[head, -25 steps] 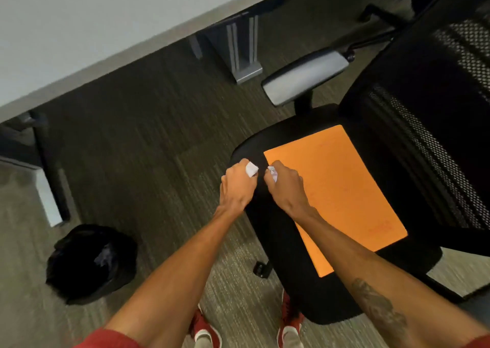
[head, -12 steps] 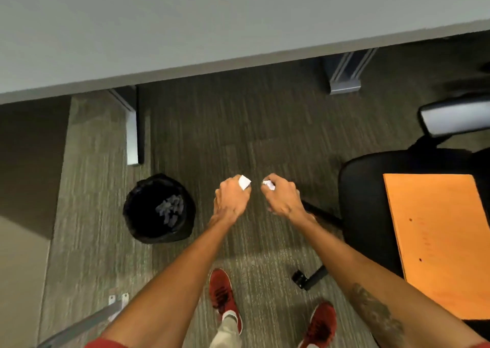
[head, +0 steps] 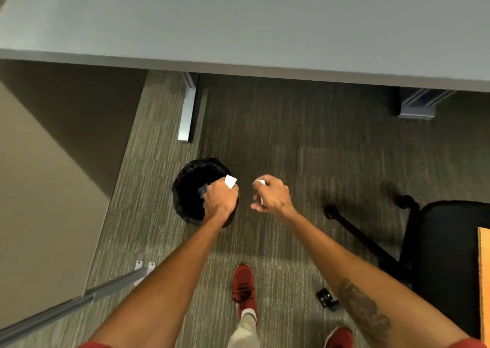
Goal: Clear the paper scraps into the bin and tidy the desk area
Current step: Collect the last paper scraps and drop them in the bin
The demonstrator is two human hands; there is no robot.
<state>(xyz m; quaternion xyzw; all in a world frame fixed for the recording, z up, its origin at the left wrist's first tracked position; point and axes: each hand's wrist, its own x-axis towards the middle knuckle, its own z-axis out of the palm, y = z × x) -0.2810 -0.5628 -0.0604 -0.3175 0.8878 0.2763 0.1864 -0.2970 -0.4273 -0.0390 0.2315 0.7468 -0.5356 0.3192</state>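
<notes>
A round black bin [head: 189, 188] with a black liner stands on the carpet below the desk edge. My left hand [head: 220, 202] hovers over the bin's right side, closed on a white paper scrap [head: 230, 181] that sticks out past the knuckles. My right hand [head: 273, 196] is just right of the bin, over the carpet, pinching another white paper scrap [head: 259, 182]. Some pale scraps show dimly inside the bin, partly hidden by my left hand.
The grey desk top [head: 265, 24] fills the upper view, its legs [head: 187, 109] behind the bin. A black office chair [head: 448, 255] with an orange folder [head: 485, 281] on its seat is at the right. A partition wall [head: 47, 188] is at the left.
I have turned left, away from the chair and toward the bin. Both hands carried their scraps over, and the left hand now hangs above the bin.
</notes>
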